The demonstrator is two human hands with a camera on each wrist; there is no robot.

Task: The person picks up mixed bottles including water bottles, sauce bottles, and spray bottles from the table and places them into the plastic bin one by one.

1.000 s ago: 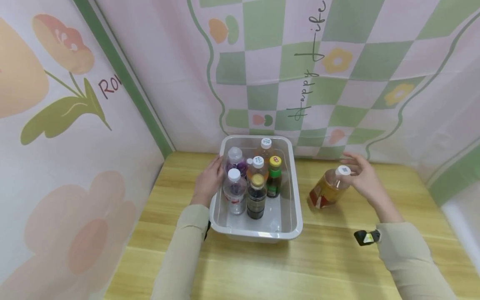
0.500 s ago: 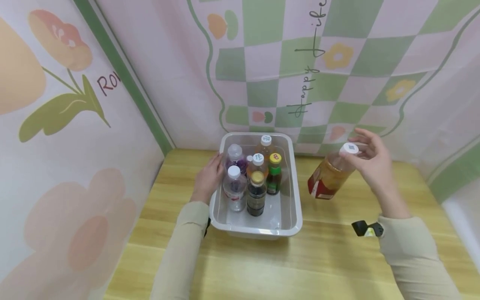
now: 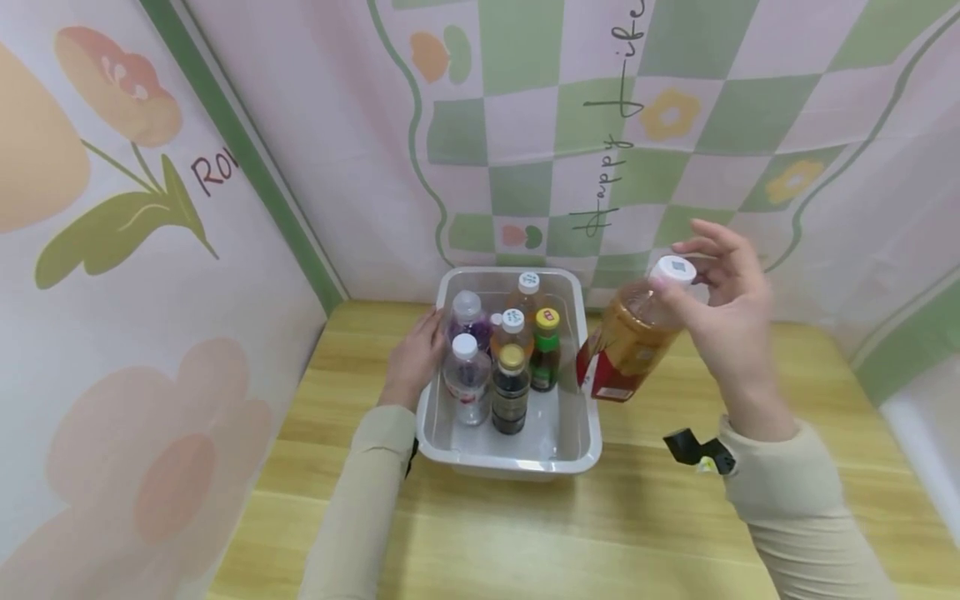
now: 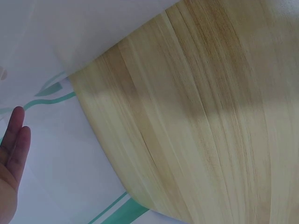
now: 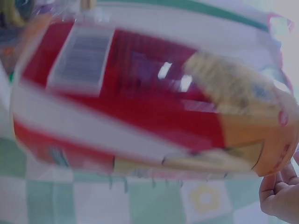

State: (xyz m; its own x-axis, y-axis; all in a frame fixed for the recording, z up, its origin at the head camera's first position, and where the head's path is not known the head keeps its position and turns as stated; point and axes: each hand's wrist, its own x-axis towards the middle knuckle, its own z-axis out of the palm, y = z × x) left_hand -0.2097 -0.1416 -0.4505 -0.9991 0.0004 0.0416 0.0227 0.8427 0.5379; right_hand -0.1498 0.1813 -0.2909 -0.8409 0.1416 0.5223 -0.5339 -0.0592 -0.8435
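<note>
My right hand [image 3: 733,329] pinches a large bottle [image 3: 633,342] of amber drink by its white-capped neck. The bottle tilts, its red-labelled base to the left, overlapping the right rim of a grey plastic tub [image 3: 589,417]. Its red and white label, blurred, fills much of the right wrist view. My left hand [image 3: 415,360] rests against the tub's left side; the left wrist view shows straight fingers [image 4: 17,158]. Several bottles stand inside the tub: a clear white-capped bottle [image 3: 468,387], a dark gold-capped bottle [image 3: 510,404] and a green-necked, yellow-capped bottle [image 3: 546,358] among them.
The tub stands on a wood-grain table [image 3: 517,533]. A patterned curtain [image 3: 517,150] hangs right behind the table's back edge, and another printed sheet [image 3: 150,400] closes off the left side.
The right hand has lifted the amber drink bottle from the table and carried it left, up to the tub's right rim. The left hand stays at the tub's side.
</note>
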